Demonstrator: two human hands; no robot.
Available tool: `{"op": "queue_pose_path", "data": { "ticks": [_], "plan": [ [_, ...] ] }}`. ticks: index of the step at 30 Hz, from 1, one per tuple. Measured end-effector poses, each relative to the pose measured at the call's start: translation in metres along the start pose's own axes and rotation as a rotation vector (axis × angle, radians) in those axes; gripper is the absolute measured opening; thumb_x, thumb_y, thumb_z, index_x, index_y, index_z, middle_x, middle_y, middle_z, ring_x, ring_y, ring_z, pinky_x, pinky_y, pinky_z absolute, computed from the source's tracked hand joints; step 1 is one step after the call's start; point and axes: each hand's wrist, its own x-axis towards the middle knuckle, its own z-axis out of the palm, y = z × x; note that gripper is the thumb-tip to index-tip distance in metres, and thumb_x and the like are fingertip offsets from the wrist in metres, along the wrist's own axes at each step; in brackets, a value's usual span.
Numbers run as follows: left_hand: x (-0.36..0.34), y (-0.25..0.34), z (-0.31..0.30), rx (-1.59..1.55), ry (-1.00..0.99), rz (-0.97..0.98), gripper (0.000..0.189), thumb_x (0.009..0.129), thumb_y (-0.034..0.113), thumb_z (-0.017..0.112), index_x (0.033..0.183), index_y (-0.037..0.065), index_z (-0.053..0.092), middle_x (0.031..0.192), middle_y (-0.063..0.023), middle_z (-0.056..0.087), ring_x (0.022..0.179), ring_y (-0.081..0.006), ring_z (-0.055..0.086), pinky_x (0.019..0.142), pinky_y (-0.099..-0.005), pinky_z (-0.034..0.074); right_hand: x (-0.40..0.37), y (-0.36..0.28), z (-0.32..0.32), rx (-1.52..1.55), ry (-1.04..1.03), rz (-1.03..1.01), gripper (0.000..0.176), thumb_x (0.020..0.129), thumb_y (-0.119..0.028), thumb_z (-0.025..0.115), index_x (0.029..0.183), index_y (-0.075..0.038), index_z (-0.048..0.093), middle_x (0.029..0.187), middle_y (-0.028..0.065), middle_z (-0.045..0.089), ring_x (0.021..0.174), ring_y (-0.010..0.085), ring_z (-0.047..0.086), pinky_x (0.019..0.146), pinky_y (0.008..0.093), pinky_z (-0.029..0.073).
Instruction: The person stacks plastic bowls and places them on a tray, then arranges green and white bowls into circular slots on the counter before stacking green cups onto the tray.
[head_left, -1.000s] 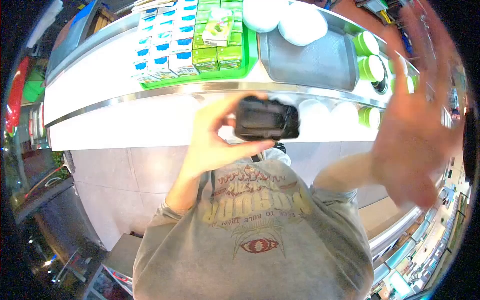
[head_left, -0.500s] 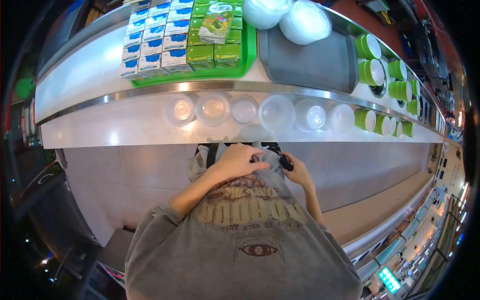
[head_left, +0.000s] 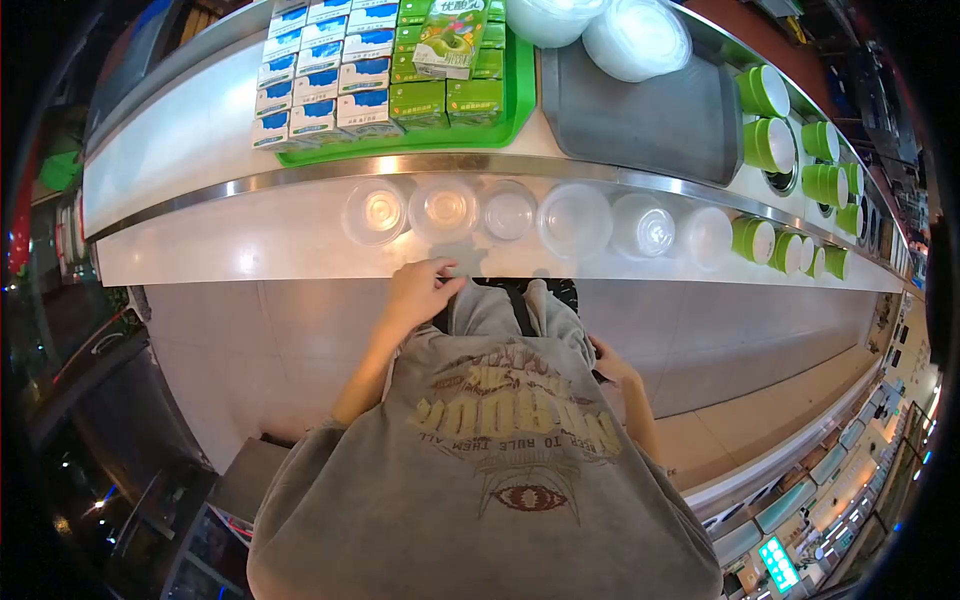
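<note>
My left hand (head_left: 418,292) is at the counter's front edge with its fingers loosely bent, thumb apart and nothing in it. Just beyond its fingertips stand clear plastic bowls (head_left: 443,210), lined up along the lower shelf. At my right side, my right hand (head_left: 615,368) is partly hidden by the grey shirt (head_left: 500,460). Its fingers are closed around a small black object (head_left: 598,376), of which only a sliver shows; I cannot make out its kind.
A green tray (head_left: 520,110) carries white-and-blue cartons (head_left: 315,88) and green drink cartons (head_left: 418,105). Beside it lies a grey tray (head_left: 640,125) with stacked clear plastic containers (head_left: 637,40) at its back. Green cups (head_left: 768,145) lie on their sides at the right.
My left hand has moved from in front of my waist out to the left, up to the counter edge. My right hand has dropped closer to my side with the black object.
</note>
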Motion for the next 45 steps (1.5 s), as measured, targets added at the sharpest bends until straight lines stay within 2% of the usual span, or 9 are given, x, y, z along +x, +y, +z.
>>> {"op": "queue_pose_path", "data": {
  "ticks": [9,12,15,17,21,30,33,35,45],
  "plan": [
    [-0.005,-0.057,-0.025,0.018,0.235,-0.146,0.031,0.083,0.031,0.069,0.105,0.009,0.071,0.082,-0.0103,0.073,0.072,-0.0242,0.071,0.069,-0.0360,0.054,0.015,-0.056,-0.011,-0.509,-0.314,-0.010,0.043,0.083,-0.020,0.065,0.124,-0.006,0.059,0.100,0.0112,0.069,0.074,0.0235,0.062,0.069,0.0380,0.052],
    [-0.006,-0.069,-0.033,0.007,0.336,-0.220,0.029,0.084,0.031,0.069,0.101,0.009,0.071,0.080,-0.0099,0.072,0.068,-0.0240,0.069,0.066,-0.0364,0.053,0.015,-0.068,0.009,-0.884,-0.183,0.045,0.031,0.083,-0.024,0.064,0.104,0.000,0.064,0.091,0.0221,0.070,0.075,0.0351,0.065,0.070,0.0403,0.051],
    [-0.004,-0.077,-0.038,-0.003,0.421,-0.267,0.037,0.085,0.031,0.068,0.114,0.007,0.065,0.079,-0.0095,0.072,0.066,-0.0246,0.069,0.065,-0.0364,0.052,0.018,-0.033,0.011,-0.924,0.038,-0.219,0.030,0.082,-0.024,0.063,0.099,0.002,0.065,0.092,0.0300,0.065,0.081,0.0431,0.063,0.073,0.0411,0.051],
    [-0.003,-0.070,-0.043,-0.009,0.710,-0.328,0.052,0.087,0.033,0.067,0.130,0.007,0.051,0.079,-0.0100,0.071,0.070,-0.0268,0.069,0.068,-0.0377,0.052,0.007,-0.028,0.010,-0.651,0.055,-0.172,0.043,0.082,-0.018,0.069,0.119,0.002,0.060,0.096,0.0161,0.070,0.091,0.0183,0.064,0.081,0.0359,0.050],
    [0.017,-0.082,-0.043,0.054,0.707,-0.435,0.067,0.088,0.038,0.065,0.140,0.004,0.038,0.080,-0.0106,0.071,0.075,-0.0298,0.069,0.072,-0.0399,0.052,-0.037,-0.054,0.034,-0.189,0.138,-0.174,0.040,0.077,-0.014,0.072,0.111,0.006,0.063,0.102,0.0160,0.070,0.093,0.0265,0.064,0.084,0.0362,0.049],
    [0.048,-0.131,-0.035,-0.023,0.538,-0.534,0.052,0.086,0.034,0.062,0.129,0.005,0.055,0.069,-0.0089,0.071,0.075,-0.0266,0.070,0.076,-0.0364,0.052,-0.066,-0.030,0.039,0.084,0.189,-0.185,0.044,0.077,-0.007,0.072,0.118,0.004,0.060,0.101,0.0101,0.068,0.093,0.0152,0.060,0.088,0.0301,0.048],
    [0.038,-0.119,-0.042,0.024,0.534,-0.438,0.043,0.086,0.027,0.059,0.125,0.008,0.060,0.064,-0.0072,0.070,0.071,-0.0240,0.070,0.075,-0.0341,0.052,-0.050,-0.007,0.038,-0.225,0.341,-0.123,0.026,0.076,-0.004,0.068,0.101,0.001,0.064,0.090,0.0134,0.070,0.083,0.0231,0.067,0.079,0.0363,0.053],
    [0.036,-0.125,-0.042,0.034,0.563,-0.443,0.038,0.086,0.023,0.058,0.120,0.006,0.062,0.065,-0.0080,0.070,0.071,-0.0229,0.070,0.075,-0.0341,0.052,-0.032,0.012,0.038,-1.102,0.532,-0.145,0.012,0.076,-0.005,0.063,0.086,-0.001,0.063,0.081,0.0169,0.069,0.077,0.0354,0.069,0.071,0.0429,0.055],
    [0.008,-0.126,-0.046,-0.083,0.658,-0.402,0.036,0.084,0.020,0.057,0.117,0.005,0.064,0.064,-0.0125,0.068,0.064,-0.0254,0.069,0.067,-0.0376,0.052,-0.007,-0.026,0.054,-1.229,0.600,-0.147,0.009,0.075,-0.010,0.061,0.070,-0.003,0.064,0.079,0.0204,0.067,0.075,0.0445,0.065,0.067,0.0493,0.054]
  ]
}}
